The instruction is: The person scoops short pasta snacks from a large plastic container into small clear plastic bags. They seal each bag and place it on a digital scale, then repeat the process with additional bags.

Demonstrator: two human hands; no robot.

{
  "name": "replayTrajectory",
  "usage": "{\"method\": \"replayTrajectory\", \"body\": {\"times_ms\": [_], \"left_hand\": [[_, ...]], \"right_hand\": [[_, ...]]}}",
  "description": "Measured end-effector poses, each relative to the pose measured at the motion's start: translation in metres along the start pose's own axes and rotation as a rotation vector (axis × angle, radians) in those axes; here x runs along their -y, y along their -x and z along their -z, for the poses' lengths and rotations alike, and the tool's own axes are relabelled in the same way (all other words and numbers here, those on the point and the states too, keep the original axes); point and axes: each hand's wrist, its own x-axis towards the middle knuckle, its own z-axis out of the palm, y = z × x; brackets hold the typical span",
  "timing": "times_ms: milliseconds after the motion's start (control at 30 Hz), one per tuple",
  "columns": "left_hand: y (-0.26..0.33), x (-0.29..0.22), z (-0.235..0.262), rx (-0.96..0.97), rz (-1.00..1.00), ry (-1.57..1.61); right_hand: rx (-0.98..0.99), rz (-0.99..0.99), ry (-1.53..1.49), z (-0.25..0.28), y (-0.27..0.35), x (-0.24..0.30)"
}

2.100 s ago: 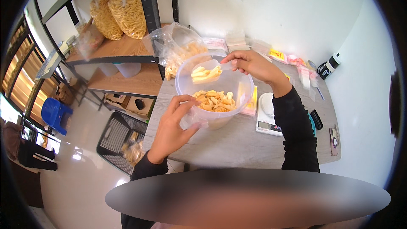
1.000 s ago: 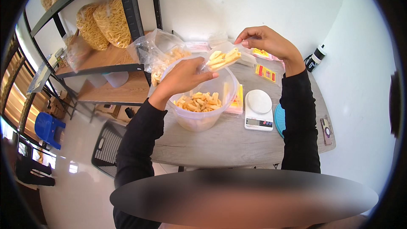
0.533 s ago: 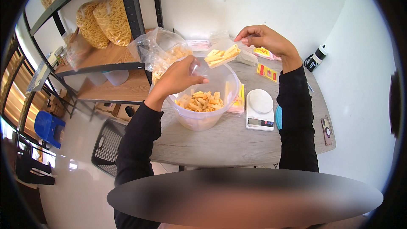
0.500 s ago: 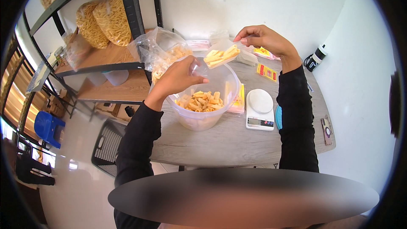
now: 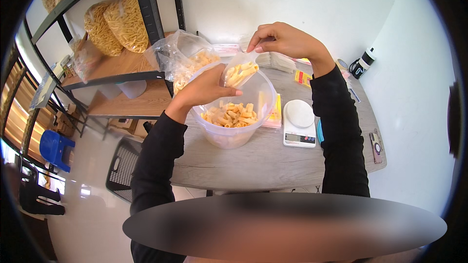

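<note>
Above a clear plastic tub (image 5: 222, 134), a small clear bag (image 5: 240, 74) of pale yellow tube-shaped snacks hangs tilted. The fingers of my right hand (image 5: 287, 44) pinch its upper end. My left hand (image 5: 202, 89) is around its lower left side, thumb under the bag and the other fingers mostly hidden. Loose tube snacks (image 5: 231, 115) lie in the bottom of the tub. Behind my left hand, a large open clear bag (image 5: 187, 63) holds more of the snacks.
Right of the tub are a white kitchen scale (image 5: 299, 122), yellow-and-red packets (image 5: 303, 79) and a stack of small bags (image 5: 275, 62). A phone (image 5: 376, 146) and a black-and-white bottle (image 5: 363, 63) are farther right. Left stands a shelf (image 5: 105, 75) with large snack bags, above a dark basket (image 5: 123, 168).
My right hand has moved left and slightly up, bringing the small bag down and left against my left hand. The bag has turned more upright, and my left hand now touches it.
</note>
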Motion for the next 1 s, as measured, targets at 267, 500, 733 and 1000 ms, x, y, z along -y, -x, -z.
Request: {"method": "replayTrajectory", "body": {"times_ms": [267, 500, 733, 1000], "left_hand": [[-0.002, 0.009, -0.002, 0.005, -0.025, 0.219], [0.000, -0.001, 0.006, 0.040, 0.177, 0.241], [-0.003, 0.009, 0.003, -0.012, 0.115, 0.545], [0.004, -0.004, 0.004, -0.240, 0.060, 0.372]], "right_hand": [[0.025, 0.017, 0.112, -0.003, -0.019, 0.017], [-0.075, 0.088, 0.161, -0.008, -0.016, 0.010], [-0.293, 0.167, 0.193, -0.019, 0.005, 0.017], [-0.683, -0.042, 0.069, -0.025, 0.048, 0.033]]}}
